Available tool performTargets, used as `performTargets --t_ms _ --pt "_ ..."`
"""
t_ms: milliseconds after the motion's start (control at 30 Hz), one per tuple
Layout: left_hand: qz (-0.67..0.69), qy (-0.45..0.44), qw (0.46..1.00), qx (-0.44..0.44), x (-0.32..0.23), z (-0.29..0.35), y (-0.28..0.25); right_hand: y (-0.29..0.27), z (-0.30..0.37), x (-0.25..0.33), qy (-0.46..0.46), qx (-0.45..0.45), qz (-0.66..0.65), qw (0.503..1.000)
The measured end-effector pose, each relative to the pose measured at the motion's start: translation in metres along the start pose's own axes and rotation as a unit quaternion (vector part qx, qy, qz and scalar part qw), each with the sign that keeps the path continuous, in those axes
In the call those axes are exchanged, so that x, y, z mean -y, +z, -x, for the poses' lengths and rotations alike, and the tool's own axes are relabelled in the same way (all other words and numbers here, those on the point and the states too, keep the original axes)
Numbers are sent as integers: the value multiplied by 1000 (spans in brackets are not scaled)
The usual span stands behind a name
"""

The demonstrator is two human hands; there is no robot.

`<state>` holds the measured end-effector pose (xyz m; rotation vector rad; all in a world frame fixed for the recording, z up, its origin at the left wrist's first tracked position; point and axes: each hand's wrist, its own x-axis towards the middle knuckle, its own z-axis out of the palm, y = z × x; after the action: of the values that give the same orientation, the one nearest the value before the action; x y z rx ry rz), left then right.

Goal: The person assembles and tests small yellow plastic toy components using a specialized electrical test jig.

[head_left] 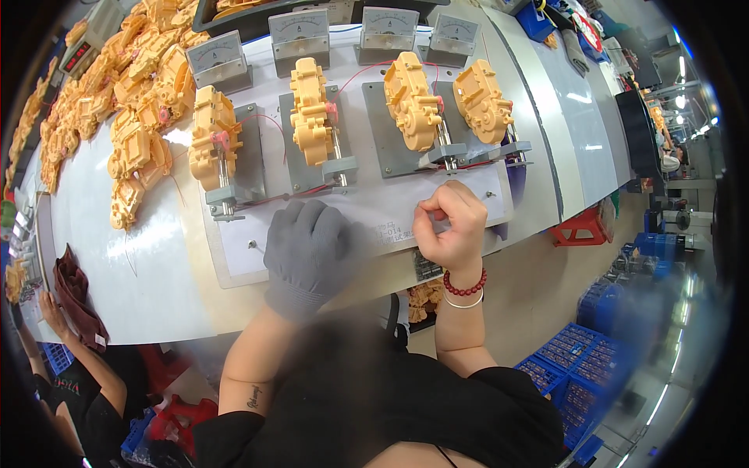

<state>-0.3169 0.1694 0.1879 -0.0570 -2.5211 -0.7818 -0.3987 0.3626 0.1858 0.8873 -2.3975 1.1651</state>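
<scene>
My left hand point(307, 253), in a grey knitted glove, is closed with its knuckles up, just in front of the fixture board point(234, 249). Its fingertips and palm are hidden. Over the board's front edge, my bare right hand point(451, 226) makes a loose fist; nothing shows in its curled fingers. A red bead bracelet point(466, 285) and a pale bangle circle that wrist. Beyond my hands, yellow plastic gearbox housings point(314, 117) sit on grey metal stands with clamps point(340, 166) at their near ends. Thin red wires run among them. Neither hand touches a housing.
Analogue panel meters point(300, 35) stand behind the stands. More yellow housings point(133, 93) are heaped at the left. A red stool point(585, 228) and blue crates point(573, 351) are at the right, below the table. Another person's hand point(55, 316) is near a dark cloth point(76, 296).
</scene>
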Motion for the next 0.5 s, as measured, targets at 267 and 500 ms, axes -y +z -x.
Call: performTargets --t_ms 267,500 --pt "1 -5 1000 1 1 0 0 1 0 0 -2 1 2 1000" --pt "3 -6 1000 -5 0 1 0 0 1 0 5 2 5 1000"
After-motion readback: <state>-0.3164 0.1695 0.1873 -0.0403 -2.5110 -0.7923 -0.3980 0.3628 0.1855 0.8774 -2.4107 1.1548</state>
